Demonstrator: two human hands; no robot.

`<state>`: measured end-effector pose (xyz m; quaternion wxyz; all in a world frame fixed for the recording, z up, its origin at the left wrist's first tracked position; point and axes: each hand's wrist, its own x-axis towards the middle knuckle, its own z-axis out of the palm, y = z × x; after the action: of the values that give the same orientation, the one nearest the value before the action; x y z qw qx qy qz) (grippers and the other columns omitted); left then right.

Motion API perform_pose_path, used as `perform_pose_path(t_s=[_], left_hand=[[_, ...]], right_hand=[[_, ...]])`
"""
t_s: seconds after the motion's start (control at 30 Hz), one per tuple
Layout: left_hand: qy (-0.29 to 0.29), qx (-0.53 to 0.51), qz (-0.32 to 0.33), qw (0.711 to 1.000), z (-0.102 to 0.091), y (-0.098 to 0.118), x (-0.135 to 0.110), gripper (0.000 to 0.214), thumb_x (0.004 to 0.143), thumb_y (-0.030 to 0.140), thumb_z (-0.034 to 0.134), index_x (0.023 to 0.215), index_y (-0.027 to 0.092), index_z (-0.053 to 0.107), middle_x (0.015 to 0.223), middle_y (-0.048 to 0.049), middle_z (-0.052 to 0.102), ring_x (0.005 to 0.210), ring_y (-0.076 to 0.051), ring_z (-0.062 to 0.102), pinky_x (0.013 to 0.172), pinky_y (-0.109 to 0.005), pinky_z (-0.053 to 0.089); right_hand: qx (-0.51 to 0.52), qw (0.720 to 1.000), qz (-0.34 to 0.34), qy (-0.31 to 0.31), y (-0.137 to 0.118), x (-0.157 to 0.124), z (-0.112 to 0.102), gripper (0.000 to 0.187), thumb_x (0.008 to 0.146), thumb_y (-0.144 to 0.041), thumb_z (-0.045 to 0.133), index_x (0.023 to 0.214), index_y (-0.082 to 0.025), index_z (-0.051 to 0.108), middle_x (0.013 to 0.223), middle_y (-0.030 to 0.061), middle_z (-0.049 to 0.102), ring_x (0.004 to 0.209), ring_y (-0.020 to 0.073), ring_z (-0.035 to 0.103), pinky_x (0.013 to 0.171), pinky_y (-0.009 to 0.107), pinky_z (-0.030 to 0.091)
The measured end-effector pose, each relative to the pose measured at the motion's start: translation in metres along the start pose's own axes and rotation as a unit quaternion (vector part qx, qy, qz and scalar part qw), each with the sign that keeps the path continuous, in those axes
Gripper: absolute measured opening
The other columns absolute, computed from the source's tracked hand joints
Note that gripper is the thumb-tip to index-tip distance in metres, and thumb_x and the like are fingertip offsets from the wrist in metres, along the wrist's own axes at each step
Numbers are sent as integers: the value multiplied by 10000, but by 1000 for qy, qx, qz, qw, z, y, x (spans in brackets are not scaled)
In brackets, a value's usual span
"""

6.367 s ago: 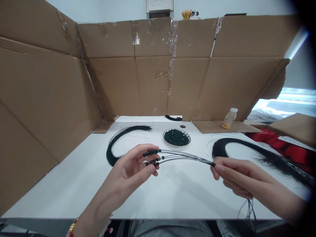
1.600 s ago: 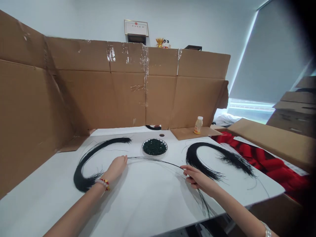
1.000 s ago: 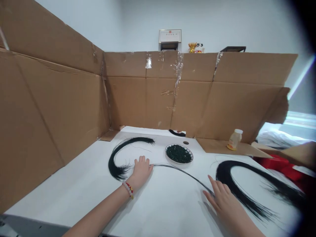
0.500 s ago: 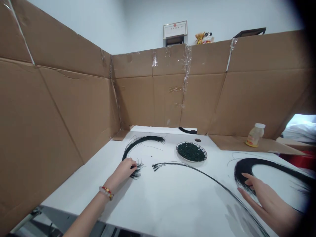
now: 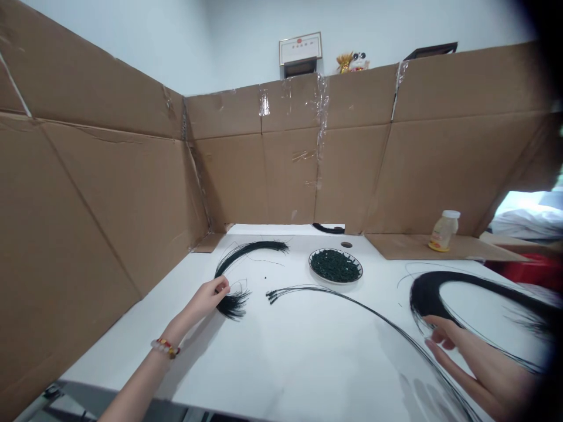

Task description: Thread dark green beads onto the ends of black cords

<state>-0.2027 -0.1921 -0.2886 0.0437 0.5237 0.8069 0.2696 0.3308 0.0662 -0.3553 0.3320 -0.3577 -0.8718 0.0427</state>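
My left hand (image 5: 211, 294), fingers pinched together, is over the near end of a curved bundle of thin black wires (image 5: 253, 248). A fine wire loops out from its fingertips, and the bundle's frayed end (image 5: 233, 305) fans out just below. At the right, my right hand (image 5: 470, 357) is held with thumb and index finger apart, beside the near edge of a thicker curved black wire bundle (image 5: 428, 293). Between the hands lie several long black wires (image 5: 352, 302) with small dark tips at their left end. A patterned plate (image 5: 310, 272) holds many small dark green pieces (image 5: 335, 265).
Cardboard walls (image 5: 264, 176) enclose the white table (image 5: 281, 351) at the left and back. A clear bottle with a white lid (image 5: 444, 231) stands on a cardboard flap (image 5: 396, 249) at the back right. A hole (image 5: 346, 245) shows near the back edge.
My left hand has lifted slightly off the frayed end and shifted left, a fine wire now looping from it. My right hand has drawn back from over the thick bundle to its near edge.
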Motion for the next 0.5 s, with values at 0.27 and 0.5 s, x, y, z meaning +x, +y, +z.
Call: perform_pose_path(t_s=[0.27, 0.5], left_hand=[[25, -63, 4, 998, -2, -2, -5, 275, 995, 414, 622, 1005, 154, 710, 1024, -62, 742, 944, -215, 709, 893, -437, 572], [61, -72, 9, 996, 0, 2, -11, 318, 950, 453, 569, 958, 193, 752, 1008, -70, 787, 946, -251, 727, 901, -404, 554]], right_hand=[[138, 965, -50, -219, -95, 25, -13, 301, 1048, -365, 409, 958, -256, 675, 974, 66, 719, 872, 219, 701, 778, 305, 588], [212, 909, -204, -295, -232, 100, 38, 208, 1011, -288, 565, 1189, -213, 644, 1227, 68, 652, 1085, 195, 659, 911, 302, 555]])
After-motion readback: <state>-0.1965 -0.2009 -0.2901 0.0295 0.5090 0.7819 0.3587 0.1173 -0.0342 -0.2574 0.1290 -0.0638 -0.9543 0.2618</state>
